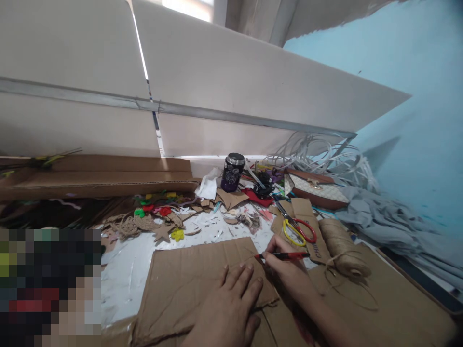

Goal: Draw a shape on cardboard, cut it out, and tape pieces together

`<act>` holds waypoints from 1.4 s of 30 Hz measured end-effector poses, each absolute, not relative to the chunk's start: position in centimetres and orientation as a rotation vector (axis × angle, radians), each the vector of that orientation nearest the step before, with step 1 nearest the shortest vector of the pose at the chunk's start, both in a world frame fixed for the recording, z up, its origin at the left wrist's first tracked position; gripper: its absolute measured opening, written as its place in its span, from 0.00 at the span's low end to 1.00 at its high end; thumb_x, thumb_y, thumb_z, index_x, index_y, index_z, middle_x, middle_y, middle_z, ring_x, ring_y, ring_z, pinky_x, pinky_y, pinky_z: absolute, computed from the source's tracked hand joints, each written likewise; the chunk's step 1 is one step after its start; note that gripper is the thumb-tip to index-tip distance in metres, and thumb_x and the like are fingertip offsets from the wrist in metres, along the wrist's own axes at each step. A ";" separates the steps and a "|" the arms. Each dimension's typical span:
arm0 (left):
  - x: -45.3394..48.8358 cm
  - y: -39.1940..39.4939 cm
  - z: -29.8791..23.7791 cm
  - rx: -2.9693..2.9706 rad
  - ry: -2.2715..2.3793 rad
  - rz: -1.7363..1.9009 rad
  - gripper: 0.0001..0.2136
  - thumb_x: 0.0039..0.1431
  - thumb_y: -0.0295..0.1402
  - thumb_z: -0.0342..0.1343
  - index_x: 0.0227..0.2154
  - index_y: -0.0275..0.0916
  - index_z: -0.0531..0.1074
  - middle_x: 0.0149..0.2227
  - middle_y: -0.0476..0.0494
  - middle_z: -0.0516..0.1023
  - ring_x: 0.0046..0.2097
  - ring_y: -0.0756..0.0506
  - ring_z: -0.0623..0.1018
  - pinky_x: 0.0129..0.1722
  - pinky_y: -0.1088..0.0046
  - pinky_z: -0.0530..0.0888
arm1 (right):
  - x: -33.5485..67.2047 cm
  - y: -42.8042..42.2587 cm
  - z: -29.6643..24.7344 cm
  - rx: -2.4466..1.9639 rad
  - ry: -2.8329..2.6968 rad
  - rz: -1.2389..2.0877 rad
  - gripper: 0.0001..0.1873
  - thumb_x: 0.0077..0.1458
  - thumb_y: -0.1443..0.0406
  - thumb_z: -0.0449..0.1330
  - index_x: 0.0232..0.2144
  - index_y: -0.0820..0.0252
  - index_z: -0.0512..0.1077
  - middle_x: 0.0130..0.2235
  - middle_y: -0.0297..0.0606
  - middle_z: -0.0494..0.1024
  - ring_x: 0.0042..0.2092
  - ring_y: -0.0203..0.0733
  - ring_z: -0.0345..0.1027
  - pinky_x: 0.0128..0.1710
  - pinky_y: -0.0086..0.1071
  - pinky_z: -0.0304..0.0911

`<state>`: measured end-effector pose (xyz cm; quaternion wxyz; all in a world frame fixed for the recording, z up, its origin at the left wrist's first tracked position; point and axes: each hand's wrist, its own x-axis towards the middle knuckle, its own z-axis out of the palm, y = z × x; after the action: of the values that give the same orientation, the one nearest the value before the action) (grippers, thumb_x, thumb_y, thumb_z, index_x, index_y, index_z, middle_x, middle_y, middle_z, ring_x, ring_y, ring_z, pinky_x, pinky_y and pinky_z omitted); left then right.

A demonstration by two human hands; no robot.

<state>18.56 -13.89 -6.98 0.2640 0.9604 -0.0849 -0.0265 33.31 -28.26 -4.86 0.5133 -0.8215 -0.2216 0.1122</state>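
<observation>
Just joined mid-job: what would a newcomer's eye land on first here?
Front and centre, the left hand lies flat on a cardboard sheet while the right hand holds a red pen with its tip on the sheet. Just right of them lie red-and-yellow scissors and a fat spool of twine; behind, a dark can stands amid craft scraps.

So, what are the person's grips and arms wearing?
Nothing visible: the left grip and right grip are bare hands, with no gloves or rings seen. The right forearm is bare to the frame edge; no sleeve, watch or bracelet shows.
</observation>
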 end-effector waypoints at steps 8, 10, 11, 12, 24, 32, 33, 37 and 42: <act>18.7 -13.9 -6.9 2.585 -0.230 -0.096 0.29 0.72 0.49 0.45 0.71 0.44 0.57 0.74 0.39 0.54 0.73 0.34 0.56 0.71 0.43 0.56 | 33.4 -28.4 -4.9 -1.985 -0.528 0.272 0.07 0.52 0.63 0.58 0.23 0.52 0.63 0.21 0.26 0.65 0.25 0.40 0.60 0.27 0.33 0.54; 18.7 -13.9 -6.8 2.577 -0.226 -0.088 0.29 0.72 0.50 0.44 0.71 0.45 0.57 0.74 0.39 0.55 0.73 0.34 0.56 0.70 0.42 0.56 | 33.4 -28.4 -4.9 -1.990 -0.523 0.264 0.07 0.52 0.63 0.58 0.24 0.52 0.64 0.21 0.26 0.67 0.26 0.40 0.61 0.28 0.33 0.55; 18.6 -13.9 -6.9 2.571 -0.228 -0.083 0.30 0.72 0.51 0.43 0.71 0.45 0.57 0.74 0.38 0.54 0.73 0.34 0.56 0.70 0.41 0.56 | 33.4 -28.4 -4.9 -1.991 -0.519 0.261 0.07 0.53 0.63 0.58 0.24 0.52 0.63 0.21 0.26 0.67 0.26 0.41 0.61 0.28 0.33 0.55; 18.6 -13.9 -7.0 2.566 -0.231 -0.081 0.30 0.72 0.52 0.42 0.71 0.45 0.57 0.74 0.38 0.54 0.73 0.34 0.56 0.70 0.41 0.56 | 33.4 -28.4 -4.8 -1.991 -0.514 0.260 0.07 0.53 0.63 0.58 0.24 0.52 0.63 0.21 0.26 0.67 0.26 0.41 0.61 0.28 0.33 0.55; 18.7 -13.9 -7.2 2.568 -0.242 -0.062 0.30 0.72 0.51 0.43 0.70 0.43 0.58 0.73 0.36 0.56 0.73 0.33 0.57 0.70 0.40 0.57 | 33.4 -28.4 -4.5 -2.028 -0.525 0.266 0.08 0.51 0.61 0.57 0.23 0.51 0.63 0.21 0.26 0.67 0.27 0.42 0.61 0.28 0.33 0.55; 18.7 -13.9 -7.4 2.571 -0.240 -0.061 0.29 0.72 0.51 0.44 0.70 0.44 0.59 0.73 0.37 0.56 0.73 0.33 0.57 0.70 0.40 0.57 | 33.3 -28.6 -4.1 -2.068 -0.546 0.186 0.09 0.50 0.60 0.57 0.22 0.52 0.63 0.22 0.28 0.66 0.28 0.42 0.61 0.29 0.34 0.55; 18.7 -13.9 -7.3 2.567 -0.241 -0.069 0.29 0.72 0.51 0.44 0.70 0.44 0.58 0.73 0.37 0.56 0.73 0.33 0.57 0.70 0.40 0.57 | 33.3 -28.6 -4.0 -2.071 -0.548 0.183 0.09 0.50 0.61 0.57 0.21 0.52 0.62 0.22 0.28 0.66 0.28 0.42 0.61 0.29 0.34 0.55; 18.7 -13.8 -7.3 2.569 -0.242 -0.057 0.29 0.72 0.51 0.44 0.71 0.45 0.58 0.73 0.38 0.56 0.73 0.34 0.57 0.70 0.41 0.57 | 33.2 -28.9 -4.1 -2.065 -0.538 0.221 0.09 0.52 0.60 0.57 0.22 0.51 0.63 0.21 0.28 0.68 0.27 0.42 0.62 0.30 0.35 0.55; 18.7 -13.8 -7.4 2.570 -0.246 -0.055 0.29 0.73 0.51 0.42 0.70 0.44 0.58 0.73 0.37 0.56 0.73 0.34 0.57 0.70 0.41 0.57 | 33.1 -29.1 -4.4 -2.059 -0.529 0.232 0.10 0.52 0.59 0.57 0.22 0.51 0.63 0.21 0.28 0.68 0.26 0.43 0.62 0.29 0.35 0.55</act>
<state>18.66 -13.78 -7.42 0.2761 0.9565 -0.0915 -0.0205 33.09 -29.12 -4.36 0.4808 -0.8442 -0.2170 0.0951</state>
